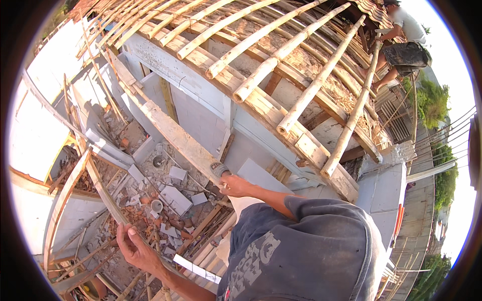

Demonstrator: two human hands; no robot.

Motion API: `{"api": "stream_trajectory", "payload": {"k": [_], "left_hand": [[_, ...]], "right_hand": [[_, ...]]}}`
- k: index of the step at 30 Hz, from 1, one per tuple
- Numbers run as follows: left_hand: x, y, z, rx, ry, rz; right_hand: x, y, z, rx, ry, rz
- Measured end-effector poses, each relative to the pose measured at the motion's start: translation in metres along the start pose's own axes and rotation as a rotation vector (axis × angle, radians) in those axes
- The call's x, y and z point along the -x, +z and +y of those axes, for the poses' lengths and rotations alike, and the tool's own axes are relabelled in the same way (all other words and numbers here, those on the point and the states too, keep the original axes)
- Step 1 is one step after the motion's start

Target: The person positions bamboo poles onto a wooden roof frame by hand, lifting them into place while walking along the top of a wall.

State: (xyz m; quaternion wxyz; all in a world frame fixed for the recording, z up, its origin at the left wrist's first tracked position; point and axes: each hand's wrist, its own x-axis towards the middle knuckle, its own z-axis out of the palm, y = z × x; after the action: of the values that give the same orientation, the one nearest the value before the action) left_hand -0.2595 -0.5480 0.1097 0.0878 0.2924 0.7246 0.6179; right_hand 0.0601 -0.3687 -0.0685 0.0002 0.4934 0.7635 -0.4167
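My right hand (235, 185) is closed at the near end of a long, flat wooden plank (178, 138). A small dark, rounded object (219, 168) shows at its fingers, over the plank's end; its kind is unclear. Lower left, my left hand (138, 253) has its thumb and fingers curled about a long, thin wooden strip (105, 193). That strip runs away to the upper left, and the palm hides part of it.
Bamboo poles (261, 75) stick out over a timber beam (271, 108) on the roof frame. A person (409, 40) crouches on the roof, upper right. Far below lie rubble (173, 200), broken boards and a bucket (157, 205). A grey block pillar (384, 183) stands to my right.
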Motion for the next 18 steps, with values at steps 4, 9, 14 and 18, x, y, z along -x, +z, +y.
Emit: {"api": "stream_trajectory", "payload": {"k": [4, 9, 14, 18], "left_hand": [[-0.017, 0.055, 0.096, 0.073, 0.268, -0.124], [-0.011, 0.137, 0.137, 0.221, 0.395, -0.466], [-0.010, 0.171, 0.196, 0.350, 0.528, -0.632], [-0.036, 0.138, 0.271, 0.439, 0.875, -0.489]], "right_hand": [[0.030, -0.070, -0.006, -0.039, 0.032, 0.248], [0.096, -0.166, 0.007, -0.161, 0.084, 0.732], [0.179, -0.224, 0.066, -0.045, 0.292, 1.220], [0.232, -0.254, 0.119, 0.100, 0.529, 1.465]]}}
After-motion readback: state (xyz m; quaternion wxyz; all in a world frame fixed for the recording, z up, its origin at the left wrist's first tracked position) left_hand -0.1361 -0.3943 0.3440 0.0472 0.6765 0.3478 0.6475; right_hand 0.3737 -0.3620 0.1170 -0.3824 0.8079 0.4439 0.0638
